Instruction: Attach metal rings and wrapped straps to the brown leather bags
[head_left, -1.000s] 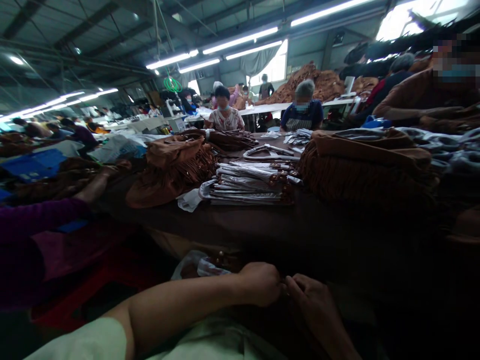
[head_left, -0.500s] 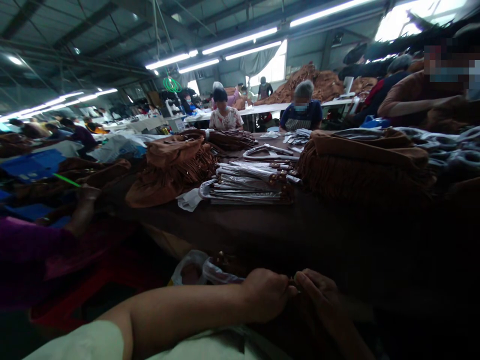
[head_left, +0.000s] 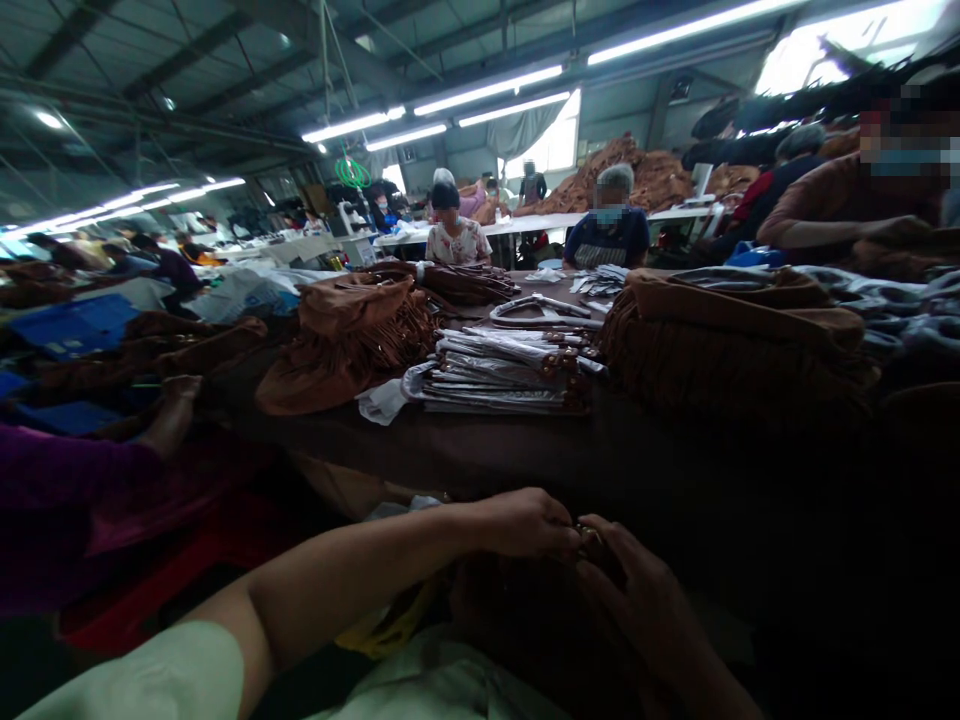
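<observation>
While both hands work at 5 o'clock in the head view, a small gold-coloured fitting (head_left: 589, 537) sits between them, just in front of the body. Right hand (head_left: 637, 575): thumb and fingers clamped on the fitting. Left hand (head_left: 525, 522): fingers curled, tips touching the fitting; can't tell if they grip it. Dark brown material (head_left: 510, 600) hangs below, too dim to make out.

Worktop (head_left: 465, 440) beyond: stack of white-wrapped straps (head_left: 499, 375) at centre, brown pile (head_left: 349, 335) at 9 o'clock, second brown pile (head_left: 739, 335) at 3. Yellow bag (head_left: 386, 630) at 7, partly under the left forearm. Purple sleeve (head_left: 67, 470) of a co-worker between 8 and 9. Person in a patterned top (head_left: 457, 242) at 12, person in a dark blue top (head_left: 626, 235) at 1, both across the worktop.
</observation>
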